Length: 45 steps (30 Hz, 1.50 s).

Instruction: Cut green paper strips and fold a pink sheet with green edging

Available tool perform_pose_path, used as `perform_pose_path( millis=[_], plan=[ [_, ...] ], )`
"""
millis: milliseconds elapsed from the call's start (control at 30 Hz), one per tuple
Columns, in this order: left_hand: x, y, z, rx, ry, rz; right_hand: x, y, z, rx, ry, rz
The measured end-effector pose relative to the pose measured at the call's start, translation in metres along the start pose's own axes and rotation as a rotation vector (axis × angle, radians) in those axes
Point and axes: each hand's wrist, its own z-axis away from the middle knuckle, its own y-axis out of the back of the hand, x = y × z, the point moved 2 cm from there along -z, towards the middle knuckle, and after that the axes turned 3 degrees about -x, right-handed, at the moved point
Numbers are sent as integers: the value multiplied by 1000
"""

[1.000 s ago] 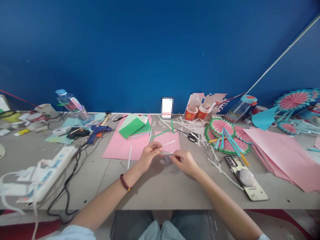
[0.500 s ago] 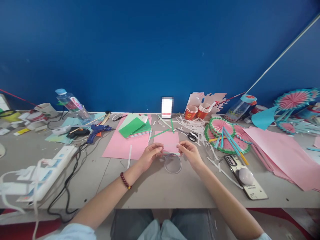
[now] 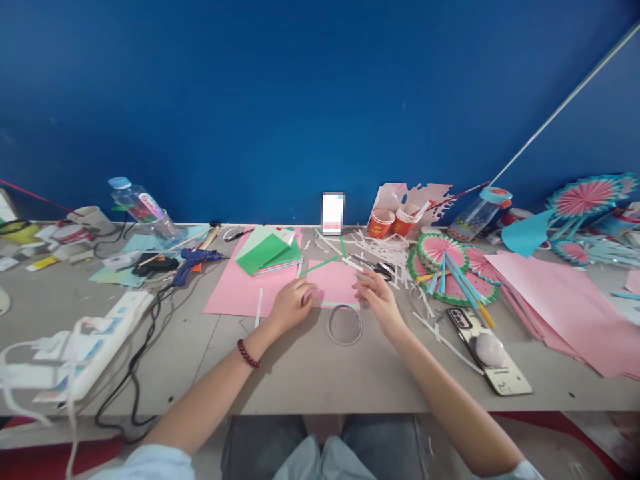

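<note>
A small pink sheet of paper (image 3: 337, 277) lies between my hands, with a pale strip along its near edge. My left hand (image 3: 293, 305) is at the sheet's left edge, its fingers loosely curled and a gap showing between thumb and fingers. On the other side, my right hand (image 3: 379, 301) has its fingers apart and slightly blurred. A narrow white strip (image 3: 353, 264) reaches close to its fingertips; whether they touch it is hard to tell. Just nearer to me, a roll of tape (image 3: 345, 325) rests flat on the table. Scissors (image 3: 384, 269) lie partly behind my right hand.
At left are a larger pink sheet (image 3: 235, 293) under green paper (image 3: 263, 253), a glue gun (image 3: 193, 263) and a power strip (image 3: 107, 347). Watermelon-patterned paper fans (image 3: 450, 273), a phone (image 3: 493, 353) and paper cups (image 3: 381, 223) stand or lie right. White scraps (image 3: 385, 247) surround the scissors.
My hands have moved apart, and the pale strip they stretched between them now lies along the pink sheet's near edge. A white strip has appeared beside my right fingertips.
</note>
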Motion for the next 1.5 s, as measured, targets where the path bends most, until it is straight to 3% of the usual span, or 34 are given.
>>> perform_pose_path(
  millis=[233,467,633,900,1100,1300,1400,1500],
  plan=[
    [-4,-2,0,-127,-137,-258,16,-17,13,-173,258,379],
    [-1,-8,0,-155,-251,-299,11,-20,19,-269,174,373],
    [-3,-13,1,-140,-289,-362,14,-17,16,-249,377,527],
    [8,-6,3,-142,-350,-573,33,-13,12,-212,304,714],
    [17,-1,6,-98,-383,-529,28,-9,11,-151,315,831],
    [14,-1,3,-80,-268,-431,8,-6,10,-30,343,776],
    [13,-1,2,-122,-304,-374,0,-4,7,62,335,627],
    [11,-3,2,-197,-352,-347,-2,0,2,95,234,404]
  ],
)
